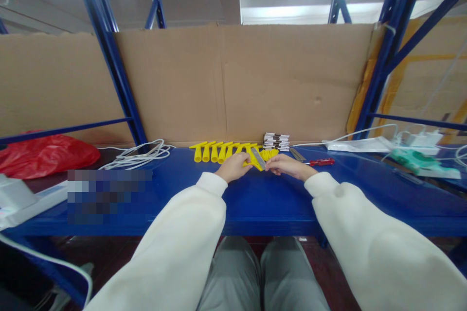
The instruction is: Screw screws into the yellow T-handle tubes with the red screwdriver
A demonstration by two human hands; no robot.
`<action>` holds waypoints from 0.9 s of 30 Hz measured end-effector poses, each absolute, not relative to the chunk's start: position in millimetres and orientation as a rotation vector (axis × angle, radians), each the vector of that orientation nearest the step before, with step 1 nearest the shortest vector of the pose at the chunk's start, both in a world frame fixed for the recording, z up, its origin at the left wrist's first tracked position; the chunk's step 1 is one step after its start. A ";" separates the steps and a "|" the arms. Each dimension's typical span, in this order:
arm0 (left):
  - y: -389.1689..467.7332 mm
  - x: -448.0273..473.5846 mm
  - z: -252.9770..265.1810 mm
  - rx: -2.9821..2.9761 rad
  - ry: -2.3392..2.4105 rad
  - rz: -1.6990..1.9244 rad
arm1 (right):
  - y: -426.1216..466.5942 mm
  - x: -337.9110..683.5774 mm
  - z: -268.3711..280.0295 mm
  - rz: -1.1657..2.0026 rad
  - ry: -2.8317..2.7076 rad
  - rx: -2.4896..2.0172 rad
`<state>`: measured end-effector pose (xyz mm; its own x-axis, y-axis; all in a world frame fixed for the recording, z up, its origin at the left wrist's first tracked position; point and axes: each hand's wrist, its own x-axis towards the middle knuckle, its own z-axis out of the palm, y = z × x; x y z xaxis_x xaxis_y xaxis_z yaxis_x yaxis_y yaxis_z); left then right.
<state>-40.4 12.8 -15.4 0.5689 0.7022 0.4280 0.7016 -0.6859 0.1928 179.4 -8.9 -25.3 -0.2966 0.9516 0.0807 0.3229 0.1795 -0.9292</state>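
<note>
My left hand [233, 167] is closed around the handle of a yellow T-shaped scraper [260, 167], just above the blue table. A flat grey metal blade [259, 158] lies along the scraper's head. The fingertips of my right hand [286, 165] pinch the near end of this blade; their exact grip is too small to make out. Behind my left hand stands a row of several yellow T-shaped scraper handles [213, 152]. More yellow pieces [269, 153] lie bunched just behind my right fingers.
A stack of small white-and-dark packets [276, 141] stands at the back. Right of it lie grey blades [297, 154] and a red-handled screwdriver [321, 162]. White cable [142, 155] and a red bag [51, 154] are at left, a green-and-white item [423, 163] at right. Cardboard [255, 82] walls the back.
</note>
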 end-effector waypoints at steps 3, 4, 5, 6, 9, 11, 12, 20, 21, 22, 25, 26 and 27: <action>9.9 -39.5 -14.7 2.779 1.229 0.748 | -6.5 180.8 -28.0 1.117 -1.796 -1.212; 8.5 -39.2 -14.5 2.779 1.231 0.741 | -5.6 181.2 -28.9 1.117 -1.810 -1.213; 7.0 -38.9 -14.2 2.778 1.235 0.736 | -4.8 181.5 -29.6 1.119 -1.823 -1.216; 5.3 -38.6 -14.0 2.775 1.240 0.736 | -4.2 181.8 -30.1 1.119 -1.834 -1.220; 1.2 -38.3 -13.4 2.755 1.246 0.748 | -4.4 182.5 -29.9 1.114 -1.871 -1.239; 0.3 -38.2 -13.5 2.749 1.233 0.743 | -6.3 182.9 -28.4 1.108 -1.908 -1.246; 0.5 -38.3 -13.6 2.755 1.221 0.738 | -7.6 183.0 -27.4 1.105 -1.926 -1.244; 6.8 -39.7 -15.7 2.824 1.156 0.683 | -13.3 183.8 -22.3 1.111 -2.018 -1.225; 7.2 -39.9 -15.7 2.834 1.155 0.674 | -13.3 183.9 -22.5 1.109 -2.017 -1.230; 7.5 -40.1 -15.7 2.844 1.155 0.665 | -13.1 183.9 -22.9 1.106 -2.010 -1.233; 7.5 -39.9 -15.7 2.871 1.168 0.642 | -11.9 183.3 -24.0 1.100 -1.973 -1.246; 7.3 -39.7 -15.7 2.880 1.175 0.635 | -11.4 183.0 -24.3 1.097 -1.958 -1.258; 7.1 -39.3 -15.8 2.889 1.181 0.626 | -10.9 182.7 -24.4 1.093 -1.947 -1.273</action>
